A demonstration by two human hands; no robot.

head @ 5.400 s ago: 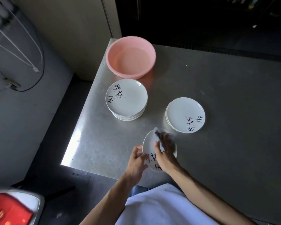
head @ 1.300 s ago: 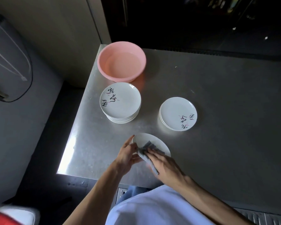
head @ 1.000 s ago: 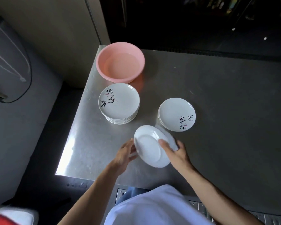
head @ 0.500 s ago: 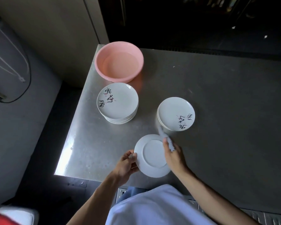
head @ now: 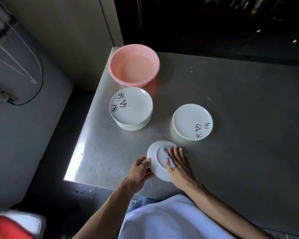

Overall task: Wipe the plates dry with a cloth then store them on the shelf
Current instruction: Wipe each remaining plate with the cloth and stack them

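Observation:
A white plate (head: 156, 158) is held bottom-up above the near edge of the metal table (head: 231, 100). My left hand (head: 139, 171) grips its left rim. My right hand (head: 179, 163) presses a grey cloth (head: 168, 151) flat onto the plate's underside with straight fingers. A tall stack of white plates with black lettering (head: 131, 108) stands beyond it to the left. A lower stack of the same plates (head: 192, 121) stands to the right.
A pink basin (head: 134, 64) holding water sits at the table's far left corner. Beyond the table lies a dark opening (head: 214, 23). Left of the table the floor drops away beside a wall with cables (head: 24, 80). A red and white object (head: 12, 225) is at bottom left.
The plate has been flipped from face-up to bottom-up. My right hand with the cloth moved from the plate's right rim onto its underside. My left hand keeps hold of the left rim.

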